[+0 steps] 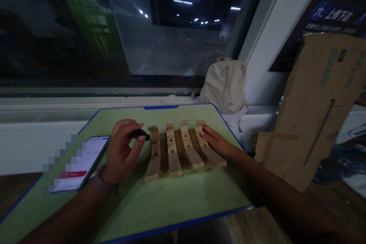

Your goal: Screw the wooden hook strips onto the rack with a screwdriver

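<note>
A wooden rack (183, 148) made of several pale slats on a darker base lies on a green mat (177, 198) with a blue border. My left hand (122, 152) is closed in a pinch on a small black tool (141, 134), whose tip meets the top of the leftmost slat. My right hand (219, 143) rests on the rightmost slat with its fingers stretched flat, steadying the rack.
A smartphone (78, 167) with a lit screen lies on the mat to the left. A beige backpack (224, 84) sits on the white sill beneath a dark window. A large cardboard box (317, 106) stands at the right.
</note>
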`<state>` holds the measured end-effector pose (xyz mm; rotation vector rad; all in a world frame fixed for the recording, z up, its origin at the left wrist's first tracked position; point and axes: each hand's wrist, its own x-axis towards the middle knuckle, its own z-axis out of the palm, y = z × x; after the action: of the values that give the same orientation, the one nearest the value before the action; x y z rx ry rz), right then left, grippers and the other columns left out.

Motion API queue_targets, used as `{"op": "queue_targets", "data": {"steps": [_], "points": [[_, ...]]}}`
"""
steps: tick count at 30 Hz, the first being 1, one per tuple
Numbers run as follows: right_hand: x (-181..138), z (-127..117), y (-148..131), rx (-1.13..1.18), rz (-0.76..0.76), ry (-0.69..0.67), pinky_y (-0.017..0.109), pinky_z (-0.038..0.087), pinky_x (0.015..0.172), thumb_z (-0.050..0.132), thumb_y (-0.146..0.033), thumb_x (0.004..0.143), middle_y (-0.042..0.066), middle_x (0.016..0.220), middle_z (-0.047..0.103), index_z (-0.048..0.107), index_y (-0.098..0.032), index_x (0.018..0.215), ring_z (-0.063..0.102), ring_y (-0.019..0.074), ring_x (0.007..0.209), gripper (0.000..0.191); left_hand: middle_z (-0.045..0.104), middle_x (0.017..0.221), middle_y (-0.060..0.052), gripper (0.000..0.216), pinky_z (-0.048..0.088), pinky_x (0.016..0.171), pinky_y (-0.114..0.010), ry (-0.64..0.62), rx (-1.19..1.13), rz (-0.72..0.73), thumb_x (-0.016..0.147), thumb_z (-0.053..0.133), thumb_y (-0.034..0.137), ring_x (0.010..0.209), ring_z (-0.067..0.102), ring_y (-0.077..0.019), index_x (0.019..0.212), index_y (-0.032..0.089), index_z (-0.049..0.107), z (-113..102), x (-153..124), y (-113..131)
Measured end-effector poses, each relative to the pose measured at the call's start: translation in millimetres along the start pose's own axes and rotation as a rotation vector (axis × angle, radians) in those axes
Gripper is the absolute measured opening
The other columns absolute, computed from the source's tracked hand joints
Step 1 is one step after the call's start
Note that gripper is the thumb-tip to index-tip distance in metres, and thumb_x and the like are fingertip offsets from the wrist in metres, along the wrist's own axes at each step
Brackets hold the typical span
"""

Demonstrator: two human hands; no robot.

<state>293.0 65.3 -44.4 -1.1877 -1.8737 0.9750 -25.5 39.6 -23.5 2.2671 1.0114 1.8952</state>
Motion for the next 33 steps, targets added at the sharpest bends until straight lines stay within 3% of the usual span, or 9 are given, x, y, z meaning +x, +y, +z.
{"op": "queue_targets", "data": {"steps": [4,7,11,16,19,26,33], "points": [[-0.2,0.0,0.0,-0.004,0.003,0.01,0.047,0.038,0.114,0.048,-0.051,0.095,0.009,0.125,0.069,0.063,-0.021,0.113,0.059,0.0278,0.124,0.037,0.06,0.099,-0.003,0.028,0.053,0.06,-0.025,0.048,0.023,-0.077,0.09,0.065,0.022,0.078,0.062,-0.0136,0.117,0.029,0.064,1.9,-1.9,-0.1],[0.8,-0.1,3.6,0.007,-0.019,-0.001,0.048,0.036,0.116,0.049,-0.054,0.095,0.009,0.135,0.066,0.062,-0.022,0.121,0.056,0.0286,0.13,0.043,0.063,0.097,-0.001,0.039,0.055,0.058,-0.024,0.106,-0.073,-0.205,0.092,0.064,0.026,0.068,0.063,-0.0107,0.129,0.029,0.054,6.2,-4.7,0.1],[2.2,-0.4,9.9,0.017,-0.035,0.0,0.051,0.035,0.117,0.05,-0.059,0.094,0.01,0.137,0.065,0.063,-0.024,0.124,0.055,0.0311,0.131,0.048,0.067,0.101,-0.003,0.04,0.057,0.063,-0.025,0.118,-0.158,-0.246,0.092,0.064,0.028,0.075,0.068,-0.0121,0.13,0.025,0.049,9.9,-4.6,1.1],[2.2,-0.7,8.8,0.008,-0.022,-0.006,0.052,0.034,0.117,0.048,-0.059,0.094,0.011,0.133,0.066,0.063,-0.023,0.124,0.055,0.0319,0.131,0.05,0.064,0.108,-0.007,0.03,0.057,0.08,-0.032,0.095,0.025,-0.173,0.095,0.059,0.028,0.093,0.065,-0.0168,0.124,0.022,0.059,5.3,-0.1,1.2],[2.1,-0.6,6.4,0.022,-0.034,-0.007,0.052,0.036,0.116,0.048,-0.058,0.095,0.01,0.132,0.067,0.064,-0.024,0.125,0.056,0.0318,0.13,0.048,0.06,0.109,-0.007,0.032,0.054,0.082,-0.032,0.092,0.139,-0.121,0.094,0.059,0.027,0.098,0.061,-0.0182,0.126,0.024,0.062,2.2,0.7,-1.5],[3.1,-1.0,13.6,-0.022,-0.028,0.023,0.053,0.045,0.108,0.05,-0.054,0.094,0.009,0.119,0.072,0.067,-0.024,0.111,0.061,0.0338,0.12,0.038,0.062,0.12,-0.009,0.035,0.05,0.099,-0.039,0.086,0.005,-0.165,0.096,0.056,0.03,0.111,0.062,-0.0204,0.131,0.026,0.058,5.8,-6.4,-12.3],[4.1,-1.5,15.6,-0.059,-0.063,0.008,0.048,0.05,0.103,0.046,-0.05,0.097,0.01,0.116,0.07,0.064,-0.024,0.109,0.063,0.0312,0.115,0.034,0.059,0.105,-0.004,0.027,0.055,0.08,-0.027,0.18,0.046,-0.001,0.088,0.07,0.022,0.099,0.061,-0.0151,0.114,0.025,0.064,8.0,0.9,-5.4]]}}
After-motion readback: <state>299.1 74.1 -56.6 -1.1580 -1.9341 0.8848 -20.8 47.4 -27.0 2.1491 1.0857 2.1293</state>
